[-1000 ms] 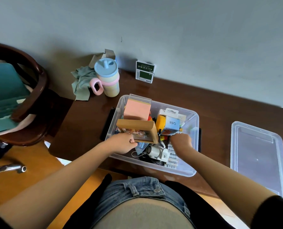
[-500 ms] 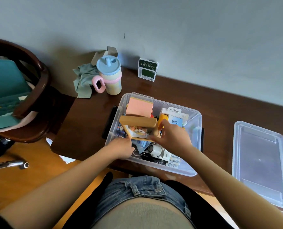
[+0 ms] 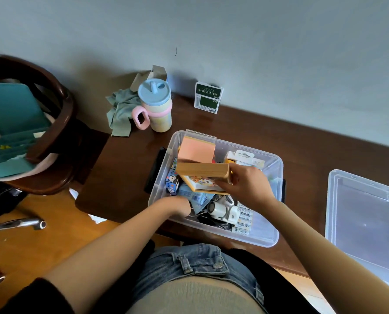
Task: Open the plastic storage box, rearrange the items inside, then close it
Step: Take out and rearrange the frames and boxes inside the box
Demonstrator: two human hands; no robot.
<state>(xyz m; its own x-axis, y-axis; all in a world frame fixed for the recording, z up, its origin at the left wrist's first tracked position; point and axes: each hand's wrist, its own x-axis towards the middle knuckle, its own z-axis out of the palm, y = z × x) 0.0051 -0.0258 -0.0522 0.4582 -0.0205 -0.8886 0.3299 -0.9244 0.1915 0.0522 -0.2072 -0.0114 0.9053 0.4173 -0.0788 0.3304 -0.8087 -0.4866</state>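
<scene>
Open plastic box (image 3: 277, 175) on brown table (image 3: 125, 168), right hand (image 3: 245, 184) gripping wooden frame (image 3: 202, 175) above clutter, left hand (image 3: 175, 206) reaching inside, lid (image 3: 366, 225) lying alongside

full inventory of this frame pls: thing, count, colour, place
storage box: 1, clear, table centre, open
lid: 1, clear, on the table right of the box
wooden box: 1, tan, held above the box's contents
pink pad: 1, box's far left corner
battery packs: several, white, box's near side
white gadget: 1, beside the batteries
cup: 1, blue lid, pink handle, table's far left
cloth: 1, grey-green, left of the cup
green pack: 1, against the wall
table: 1, dark brown
chair: 1, dark wood, left
left hand: in the box's near left corner, fingers hidden
right hand: grips the wooden box
</scene>
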